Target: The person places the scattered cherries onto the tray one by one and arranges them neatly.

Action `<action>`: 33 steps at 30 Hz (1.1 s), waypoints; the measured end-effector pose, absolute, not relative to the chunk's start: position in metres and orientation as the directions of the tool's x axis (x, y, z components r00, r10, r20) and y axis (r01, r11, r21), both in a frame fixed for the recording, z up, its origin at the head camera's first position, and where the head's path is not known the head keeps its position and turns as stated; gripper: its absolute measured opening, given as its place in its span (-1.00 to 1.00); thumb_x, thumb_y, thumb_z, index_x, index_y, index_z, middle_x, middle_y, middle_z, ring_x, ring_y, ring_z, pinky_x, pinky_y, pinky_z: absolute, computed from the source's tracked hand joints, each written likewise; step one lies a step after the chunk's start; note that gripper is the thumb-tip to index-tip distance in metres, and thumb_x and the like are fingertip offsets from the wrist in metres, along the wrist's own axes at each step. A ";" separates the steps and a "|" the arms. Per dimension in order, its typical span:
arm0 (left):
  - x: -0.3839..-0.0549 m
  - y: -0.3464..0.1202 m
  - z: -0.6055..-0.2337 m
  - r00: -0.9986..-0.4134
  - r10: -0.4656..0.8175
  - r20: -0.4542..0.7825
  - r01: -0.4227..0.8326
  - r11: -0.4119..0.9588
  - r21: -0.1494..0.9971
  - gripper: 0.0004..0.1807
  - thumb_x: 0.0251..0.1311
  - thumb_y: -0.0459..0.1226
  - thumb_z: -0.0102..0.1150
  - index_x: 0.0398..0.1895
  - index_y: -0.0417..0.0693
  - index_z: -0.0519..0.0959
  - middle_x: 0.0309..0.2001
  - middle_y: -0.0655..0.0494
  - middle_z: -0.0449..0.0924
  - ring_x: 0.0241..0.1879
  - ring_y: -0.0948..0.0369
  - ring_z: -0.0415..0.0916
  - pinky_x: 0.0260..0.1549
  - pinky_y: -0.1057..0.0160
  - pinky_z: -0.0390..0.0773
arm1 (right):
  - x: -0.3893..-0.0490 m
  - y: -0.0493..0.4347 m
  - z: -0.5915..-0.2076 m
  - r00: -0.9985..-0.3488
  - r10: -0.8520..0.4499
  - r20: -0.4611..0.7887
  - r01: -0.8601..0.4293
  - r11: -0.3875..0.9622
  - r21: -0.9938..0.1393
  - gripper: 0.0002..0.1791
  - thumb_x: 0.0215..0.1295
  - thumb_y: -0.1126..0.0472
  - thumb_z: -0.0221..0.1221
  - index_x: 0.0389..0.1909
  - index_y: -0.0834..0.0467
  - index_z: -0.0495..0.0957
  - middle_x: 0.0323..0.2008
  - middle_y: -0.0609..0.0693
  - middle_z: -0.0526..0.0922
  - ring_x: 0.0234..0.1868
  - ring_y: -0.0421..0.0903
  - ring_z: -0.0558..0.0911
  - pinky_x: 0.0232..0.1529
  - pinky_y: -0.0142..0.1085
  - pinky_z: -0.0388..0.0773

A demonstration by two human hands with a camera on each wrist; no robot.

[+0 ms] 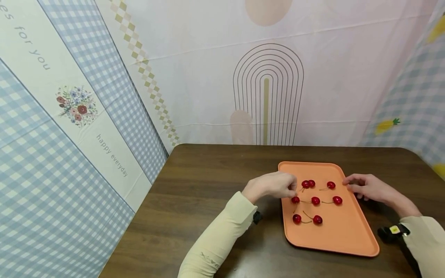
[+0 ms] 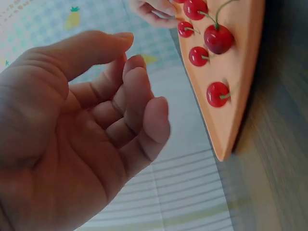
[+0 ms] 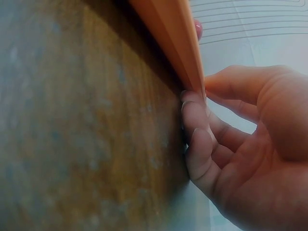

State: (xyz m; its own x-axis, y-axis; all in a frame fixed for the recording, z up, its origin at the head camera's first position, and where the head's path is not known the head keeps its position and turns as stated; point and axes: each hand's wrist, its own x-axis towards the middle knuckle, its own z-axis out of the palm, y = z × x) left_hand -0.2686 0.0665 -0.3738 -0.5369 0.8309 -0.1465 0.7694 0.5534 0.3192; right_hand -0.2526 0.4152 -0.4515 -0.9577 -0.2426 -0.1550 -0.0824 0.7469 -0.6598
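An orange tray [image 1: 344,237] lies on the table with several red cherries on it, most with thin stems showing. My left hand [image 1: 278,184] is over the tray's left edge, just above a cherry [image 1: 295,199]. In the left wrist view, the left hand's fingers [image 2: 156,115] are loosely bent with the thumb close to the index finger, and nothing shows between them. At the tray's right rim, my right hand [image 1: 373,189] pinches the edge, thumb on top and fingertips [image 3: 193,113] along the outer side. Two cherries [image 1: 308,183] sit together near the upper left.
The dark wooden table [image 1: 208,173] extends left of the tray. A printed cloth [image 1: 208,77] hangs behind its far edge, and a blue checked cloth [image 1: 69,162] hangs at the left. A black wrist strap [image 1: 391,233] shows by the right sleeve.
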 end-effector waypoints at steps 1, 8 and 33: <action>-0.268 0.070 -0.373 -0.539 0.830 -0.144 0.769 0.555 0.318 -0.79 0.37 -0.17 0.12 -0.48 0.10 0.47 -0.52 0.31 0.41 -0.58 0.43 0.29 -0.56 0.50 0.28 | -0.253 0.415 -0.452 -0.957 -0.243 -0.156 -0.082 0.746 -0.661 -0.60 0.46 0.10 0.07 0.14 0.30 0.46 -0.44 0.03 0.48 -0.52 -0.15 0.47 -0.53 -0.29 0.47; -0.264 0.098 -0.369 -0.520 0.842 -0.144 0.793 0.539 0.284 -0.81 0.39 -0.14 0.10 -0.41 0.05 0.52 -0.51 0.28 0.42 -0.59 0.41 0.28 -0.54 0.50 0.26 | -0.254 0.414 -0.451 -0.959 -0.237 -0.157 -0.076 0.747 -0.660 -0.60 0.46 0.10 0.08 0.14 0.29 0.47 -0.43 0.03 0.49 -0.51 -0.15 0.47 -0.53 -0.29 0.48; -0.253 0.199 -0.400 -0.485 0.741 -0.464 0.745 0.628 0.225 -0.75 0.35 -0.06 0.14 -0.48 0.11 0.57 -0.64 0.25 0.33 -0.68 0.35 0.19 -0.63 0.45 0.18 | -0.253 0.415 -0.452 -0.957 -0.246 -0.152 -0.089 0.751 -0.654 -0.63 0.45 0.13 0.08 0.12 0.30 0.46 -0.45 -0.01 0.48 -0.52 -0.17 0.46 -0.53 -0.30 0.47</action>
